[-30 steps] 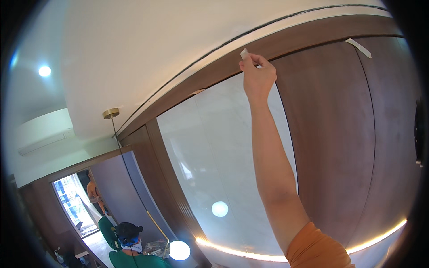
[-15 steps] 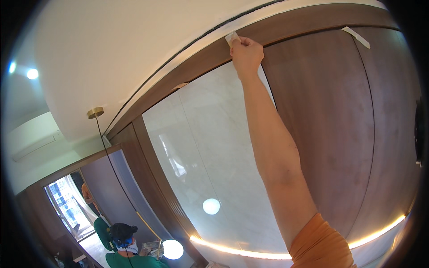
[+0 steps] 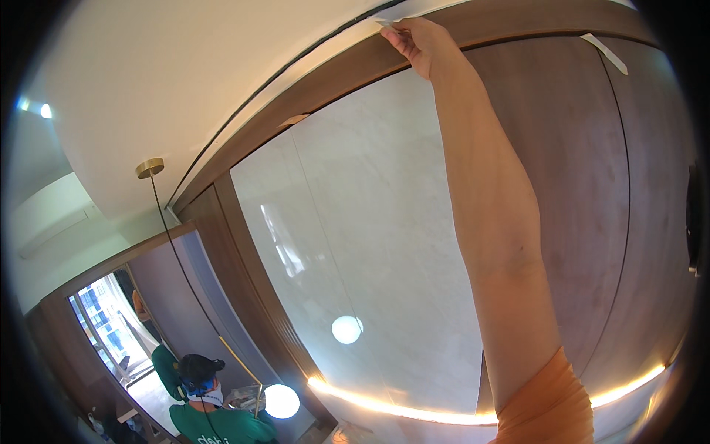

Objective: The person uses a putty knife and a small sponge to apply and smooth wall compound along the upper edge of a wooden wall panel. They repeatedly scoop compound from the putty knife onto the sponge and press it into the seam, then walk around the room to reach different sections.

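My right hand [image 3: 418,44] is raised high on the bare right arm, which comes up from an orange sleeve [image 3: 547,403]. Its fingers are pinched shut on a small, thin whitish piece [image 3: 384,24]; its exact kind is hard to make out. The piece meets the pale strip between the brown wooden trim [image 3: 340,89] and the ceiling [image 3: 222,66], near a dark groove [image 3: 296,59]. Below the hand lies a glossy pale wall panel [image 3: 377,222], with brown wood panels [image 3: 547,133] to the right. My left hand is out of view.
A white strip [image 3: 606,54] hangs from the trim at upper right; a small pale piece [image 3: 296,119] sticks out further left. A pendant lamp [image 3: 282,401] hangs at lower left, beside another person in a green shirt [image 3: 214,422]. A light strip [image 3: 399,411] glows below the panel.
My right hand has moved up from the wooden trim to the edge beside the ceiling, still pinching the whitish piece. The view has shifted slightly.
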A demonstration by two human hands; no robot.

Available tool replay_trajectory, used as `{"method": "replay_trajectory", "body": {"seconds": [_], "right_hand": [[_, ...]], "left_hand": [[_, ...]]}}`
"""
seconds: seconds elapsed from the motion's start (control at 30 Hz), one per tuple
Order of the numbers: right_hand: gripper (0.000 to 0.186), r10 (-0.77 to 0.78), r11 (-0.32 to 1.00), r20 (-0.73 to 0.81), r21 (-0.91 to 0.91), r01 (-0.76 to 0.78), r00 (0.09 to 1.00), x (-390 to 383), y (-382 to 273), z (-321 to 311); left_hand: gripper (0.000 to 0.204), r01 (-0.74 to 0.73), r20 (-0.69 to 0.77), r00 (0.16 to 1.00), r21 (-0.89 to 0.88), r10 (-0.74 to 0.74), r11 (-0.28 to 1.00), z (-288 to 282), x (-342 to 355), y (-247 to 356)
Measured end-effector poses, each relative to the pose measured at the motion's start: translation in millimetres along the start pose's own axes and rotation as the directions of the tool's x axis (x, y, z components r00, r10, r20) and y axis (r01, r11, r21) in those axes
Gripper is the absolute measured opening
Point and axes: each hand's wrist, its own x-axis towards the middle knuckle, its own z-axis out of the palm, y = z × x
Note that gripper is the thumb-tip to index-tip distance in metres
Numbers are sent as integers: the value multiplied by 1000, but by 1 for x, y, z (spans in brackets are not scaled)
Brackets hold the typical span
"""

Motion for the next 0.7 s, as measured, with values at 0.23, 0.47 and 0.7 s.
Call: {"method": "replay_trajectory", "body": {"seconds": [0.23, 0.47, 0.7], "right_hand": [[26, 51, 991, -80, 126, -41, 995, 5, -10, 9], [25, 86, 988, 17, 129, -87, 996, 14, -18, -3], [26, 45, 997, -22, 62, -43, 999, 17, -23, -15]], "left_hand": [[49, -69, -11, 998, -11, 69, 998, 17, 1, -21], [44, -131, -39, 991, -24, 130, 991, 15, 11, -9], [46, 96, -47, 993, -197, -107, 976, 15, 3, -1]]}}
